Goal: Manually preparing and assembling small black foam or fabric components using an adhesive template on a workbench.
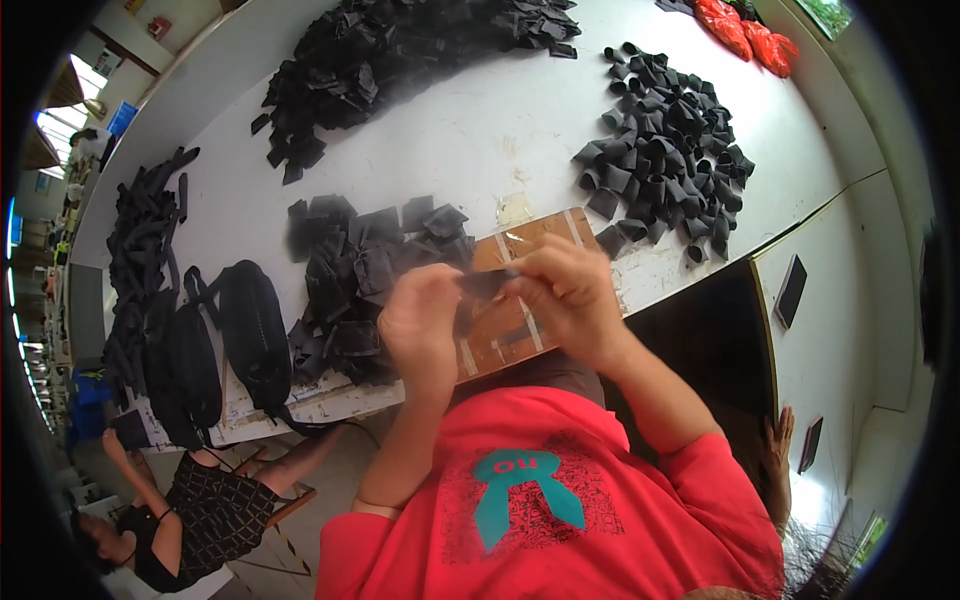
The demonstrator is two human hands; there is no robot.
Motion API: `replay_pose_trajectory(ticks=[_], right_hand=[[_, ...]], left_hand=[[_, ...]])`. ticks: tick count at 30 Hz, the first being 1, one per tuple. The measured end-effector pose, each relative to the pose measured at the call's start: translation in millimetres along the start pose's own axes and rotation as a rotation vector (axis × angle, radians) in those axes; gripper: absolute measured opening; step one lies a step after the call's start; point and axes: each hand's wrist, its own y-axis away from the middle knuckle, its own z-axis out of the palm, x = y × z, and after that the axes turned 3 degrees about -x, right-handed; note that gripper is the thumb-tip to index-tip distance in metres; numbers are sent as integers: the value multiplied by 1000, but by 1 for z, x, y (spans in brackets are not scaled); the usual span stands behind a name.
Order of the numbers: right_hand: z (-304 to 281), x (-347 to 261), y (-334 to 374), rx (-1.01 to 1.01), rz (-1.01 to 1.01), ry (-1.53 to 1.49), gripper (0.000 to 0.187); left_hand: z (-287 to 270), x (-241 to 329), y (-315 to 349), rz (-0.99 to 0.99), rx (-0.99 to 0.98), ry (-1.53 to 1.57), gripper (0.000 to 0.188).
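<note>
A small black fabric piece (486, 283) is stretched between my two hands, above a brown board (497, 352) with pale tape strips. My left hand (424, 312) pinches its left end, and my right hand (568, 296) grips the right end between thumb and fingers. Both hands are slightly blurred, so the exact fold of the piece cannot be made out. Close to my left hand lies a loose heap of flat black fabric pieces (352, 262). Beyond my right hand spreads a pile of black pieces curled into loops (665, 150).
A larger black pile (390, 65) covers the far side of the white table (450, 150). Black strips (150, 245) and padded black straps (255, 335) lie at the left. Red plastic bags (745, 38) sit far right. A seated person (190, 510) works at lower left.
</note>
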Motion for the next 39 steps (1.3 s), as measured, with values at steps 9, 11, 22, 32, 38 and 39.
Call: replay_pose_trajectory(ticks=[9,11,22,32,38,39], right_hand=[[-36,88,39,414,468,357,23],[-14,66,57,321,625,-6,23],[60,40,73,34,301,-6,37],[28,32,62,83,762,-886,14],[28,29,60,94,764,-1086,17],[29,29,60,94,767,-1092,18]], left_hand=[[-18,-75,19,121,-71,-1129,37],[-21,-84,21,24,-167,-1253,37],[1,-36,29,-686,66,215,9],[-16,-21,26,-662,-185,457,16],[-10,-17,33,-714,-293,470,10],[-9,-17,34,-708,-282,433,9]])
